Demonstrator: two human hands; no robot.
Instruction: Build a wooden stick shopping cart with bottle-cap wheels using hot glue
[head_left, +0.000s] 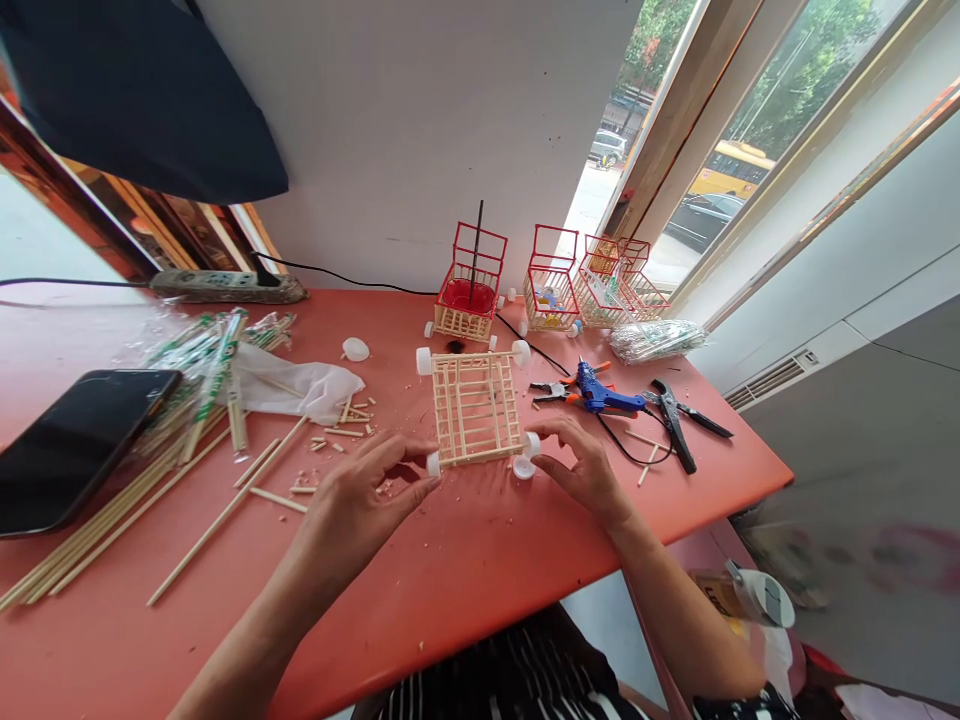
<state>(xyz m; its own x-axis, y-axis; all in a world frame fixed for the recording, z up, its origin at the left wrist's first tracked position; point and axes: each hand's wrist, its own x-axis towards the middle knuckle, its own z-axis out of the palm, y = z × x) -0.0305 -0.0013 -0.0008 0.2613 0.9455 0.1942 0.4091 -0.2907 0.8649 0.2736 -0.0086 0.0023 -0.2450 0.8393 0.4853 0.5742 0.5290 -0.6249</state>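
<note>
A small cart frame of pale wooden sticks (476, 405) is held up over the red table, with a white bottle-cap wheel at each corner. My left hand (379, 480) pinches the near-left cap wheel (433, 464) between thumb and fingers. On the other side, my right hand (581, 465) has its thumb and fingertips closed at the near-right cap wheel (532, 445). Just below that wheel a loose white cap (523, 467) lies on the table. The far wheels (424, 361) are out of reach of both hands.
Stick carts with red rims, one (465, 318) holding a red bowl, stand along the wall. A blue glue gun (600, 390) and pliers (679, 425) lie right. Wooden sticks (202, 535), a black phone (75, 440) and a plastic bag (315, 390) lie left, near a power strip (225, 286).
</note>
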